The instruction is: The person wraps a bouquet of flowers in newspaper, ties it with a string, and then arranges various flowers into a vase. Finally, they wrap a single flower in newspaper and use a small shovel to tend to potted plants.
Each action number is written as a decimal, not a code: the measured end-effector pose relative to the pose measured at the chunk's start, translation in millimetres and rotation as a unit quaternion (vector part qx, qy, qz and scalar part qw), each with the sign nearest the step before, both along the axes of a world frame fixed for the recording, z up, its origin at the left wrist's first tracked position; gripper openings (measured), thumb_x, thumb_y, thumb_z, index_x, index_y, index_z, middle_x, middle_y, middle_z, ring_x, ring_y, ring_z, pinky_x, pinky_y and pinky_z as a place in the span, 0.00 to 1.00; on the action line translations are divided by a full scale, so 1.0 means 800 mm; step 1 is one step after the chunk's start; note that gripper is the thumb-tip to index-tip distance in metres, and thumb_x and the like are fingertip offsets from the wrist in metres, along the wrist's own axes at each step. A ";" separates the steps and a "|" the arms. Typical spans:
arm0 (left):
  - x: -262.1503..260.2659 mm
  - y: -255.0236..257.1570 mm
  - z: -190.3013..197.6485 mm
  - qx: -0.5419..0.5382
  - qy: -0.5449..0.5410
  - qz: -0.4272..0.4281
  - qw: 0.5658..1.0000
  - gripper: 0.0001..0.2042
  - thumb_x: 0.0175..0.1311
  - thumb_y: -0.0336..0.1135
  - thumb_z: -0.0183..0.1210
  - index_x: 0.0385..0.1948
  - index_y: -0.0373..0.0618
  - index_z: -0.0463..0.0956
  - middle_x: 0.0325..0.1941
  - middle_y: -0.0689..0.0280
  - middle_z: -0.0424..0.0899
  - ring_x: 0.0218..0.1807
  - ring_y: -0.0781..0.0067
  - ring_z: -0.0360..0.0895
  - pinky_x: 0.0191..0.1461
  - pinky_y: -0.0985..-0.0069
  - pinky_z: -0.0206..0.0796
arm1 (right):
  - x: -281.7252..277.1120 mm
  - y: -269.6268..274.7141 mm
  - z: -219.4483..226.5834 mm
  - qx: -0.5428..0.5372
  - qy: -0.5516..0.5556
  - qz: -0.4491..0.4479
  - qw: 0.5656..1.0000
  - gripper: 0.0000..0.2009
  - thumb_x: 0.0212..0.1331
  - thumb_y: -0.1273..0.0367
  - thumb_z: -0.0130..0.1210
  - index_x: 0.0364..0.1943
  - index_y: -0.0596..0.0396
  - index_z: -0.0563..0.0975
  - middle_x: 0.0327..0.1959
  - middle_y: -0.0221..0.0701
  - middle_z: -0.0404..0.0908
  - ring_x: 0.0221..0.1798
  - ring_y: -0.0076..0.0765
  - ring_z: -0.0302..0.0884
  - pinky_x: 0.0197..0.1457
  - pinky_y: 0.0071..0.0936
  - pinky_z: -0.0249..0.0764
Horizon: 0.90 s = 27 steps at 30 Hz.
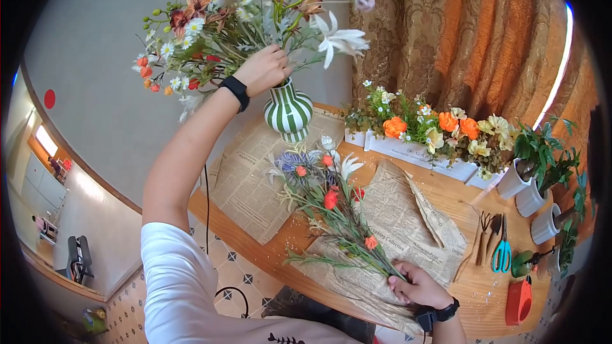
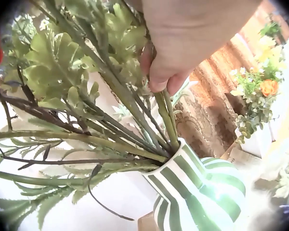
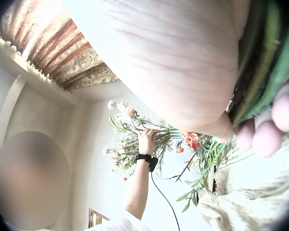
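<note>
My left hand (image 1: 264,71) is above the mouth of a green-and-white striped vase (image 1: 288,111), pinching a flower stem (image 2: 166,115) between thumb and fingers. The vase stands upright and bears a full arrangement of white daisies (image 1: 167,50), brown blooms (image 1: 199,5) and a large white flower (image 1: 338,38). At the table's near side my right hand (image 1: 421,285) grips the gathered stems (image 3: 260,62) of a second bunch. That bunch (image 1: 330,200), with red, purple and white blooms, points away toward the vase and overlaps the newspaper-print paper (image 1: 408,216).
Behind the paper is a white planter box (image 1: 414,153) of orange and cream flowers. Potted plants (image 1: 529,191) line the right edge. Blue-handled scissors (image 1: 502,256), small garden tools (image 1: 484,242) and a red tape-like object (image 1: 518,301) lie at the right. Another printed sheet (image 1: 252,197) lies beneath the vase.
</note>
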<state>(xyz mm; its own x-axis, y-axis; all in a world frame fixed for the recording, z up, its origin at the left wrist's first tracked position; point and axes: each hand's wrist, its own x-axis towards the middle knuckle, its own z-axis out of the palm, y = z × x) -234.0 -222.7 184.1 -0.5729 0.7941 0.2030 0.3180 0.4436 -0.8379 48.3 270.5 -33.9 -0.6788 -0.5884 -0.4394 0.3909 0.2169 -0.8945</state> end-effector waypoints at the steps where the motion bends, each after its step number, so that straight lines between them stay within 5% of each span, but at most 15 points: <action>1: -0.003 -0.002 -0.006 0.008 -0.004 -0.009 1.000 0.05 0.63 0.33 0.59 0.30 0.49 0.85 0.38 0.67 0.85 0.51 0.68 0.80 0.65 0.69 0.68 | 0.000 0.000 -0.001 0.000 -0.001 0.003 1.000 0.09 0.81 0.67 0.55 0.46 0.60 0.74 0.23 0.24 0.75 0.21 0.16 0.69 0.25 0.19 0.65; 21: -0.036 0.005 -0.097 0.040 0.037 0.005 0.999 0.04 0.62 0.34 0.60 0.33 0.51 0.84 0.32 0.69 0.86 0.49 0.68 0.81 0.57 0.72 0.71 | 0.003 -0.001 -0.002 0.003 0.000 -0.010 1.000 0.08 0.80 0.68 0.57 0.47 0.60 0.74 0.23 0.23 0.75 0.22 0.16 0.69 0.24 0.19 0.64; 27: 0.072 0.067 -0.115 0.216 -0.098 -0.031 0.971 0.09 0.59 0.32 0.62 0.40 0.46 0.80 0.43 0.62 0.83 0.52 0.60 0.80 0.59 0.65 0.68 | 0.000 -0.004 0.004 -0.004 0.002 -0.014 1.000 0.08 0.81 0.68 0.56 0.46 0.60 0.75 0.22 0.23 0.75 0.21 0.16 0.70 0.23 0.19 0.64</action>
<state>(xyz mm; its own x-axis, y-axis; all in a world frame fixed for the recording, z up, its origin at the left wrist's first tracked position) -176.7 -169.4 92.3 -0.5884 0.6933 0.4161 0.4896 0.7150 -0.4991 48.4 267.5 -30.9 -0.6968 -0.5718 -0.4330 0.3939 0.1994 -0.8973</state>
